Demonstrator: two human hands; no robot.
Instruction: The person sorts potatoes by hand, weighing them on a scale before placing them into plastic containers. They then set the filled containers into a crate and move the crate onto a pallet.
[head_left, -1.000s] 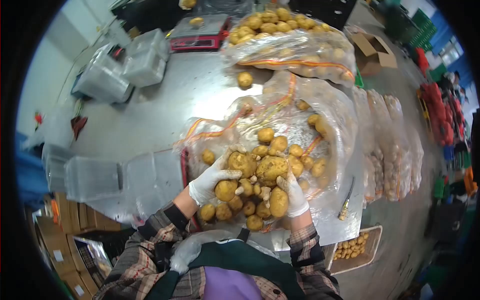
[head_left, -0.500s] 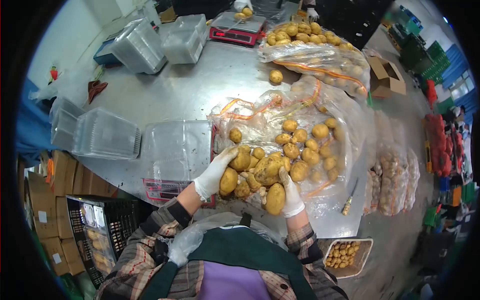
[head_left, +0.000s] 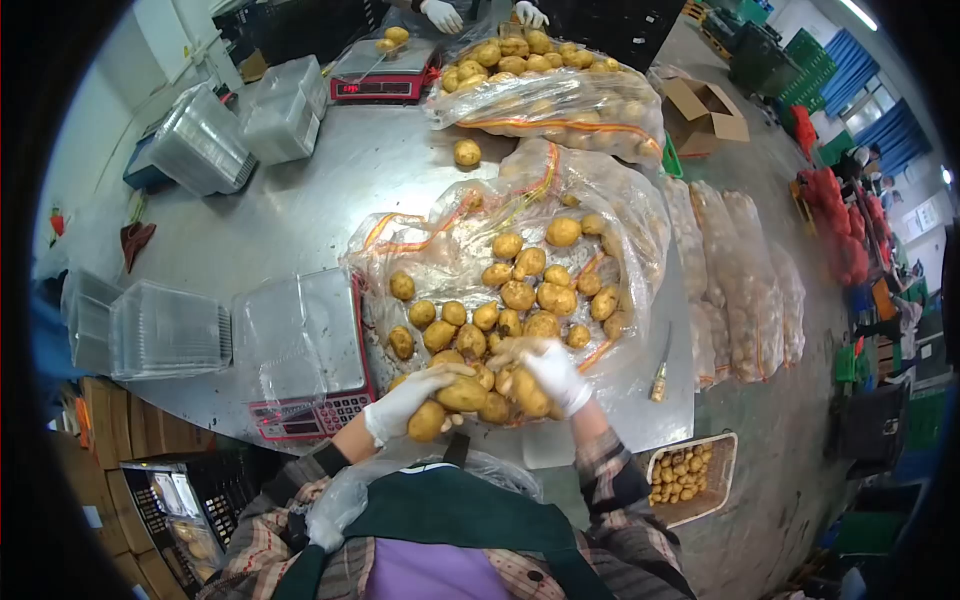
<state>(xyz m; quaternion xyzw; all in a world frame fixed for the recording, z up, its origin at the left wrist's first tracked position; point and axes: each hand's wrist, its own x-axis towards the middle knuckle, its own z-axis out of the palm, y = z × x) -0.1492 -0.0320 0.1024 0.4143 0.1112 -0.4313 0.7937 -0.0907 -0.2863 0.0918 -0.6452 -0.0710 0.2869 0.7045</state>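
Observation:
My left hand [head_left: 412, 400], in a white glove, is closed on a potato [head_left: 462, 393] at the near edge of the heap. Another potato [head_left: 427, 421] lies just under its fingers. My right hand [head_left: 557, 374], gloved as well, curls over a potato [head_left: 528, 394] a little to the right; its fingertips are partly hidden. Beyond both hands, several loose potatoes [head_left: 518, 295] lie on the opened clear plastic bag [head_left: 640, 215] with an orange strip. Left of the bag stands a red scale [head_left: 312, 418] with a clear plastic container [head_left: 300, 330] on it.
Stacked clear containers [head_left: 170, 330] stand at the left. A second scale [head_left: 378, 88] and a full potato bag [head_left: 560, 105] are at the back, near a co-worker's gloved hands [head_left: 441, 15]. A knife [head_left: 659, 382] lies on the right; a potato tub [head_left: 730, 470] stands below the table edge.
My hands have drawn closer together. The left one has moved off the upper potato onto one nearer me, and the right one now reaches over its potato from above. The view has shifted.

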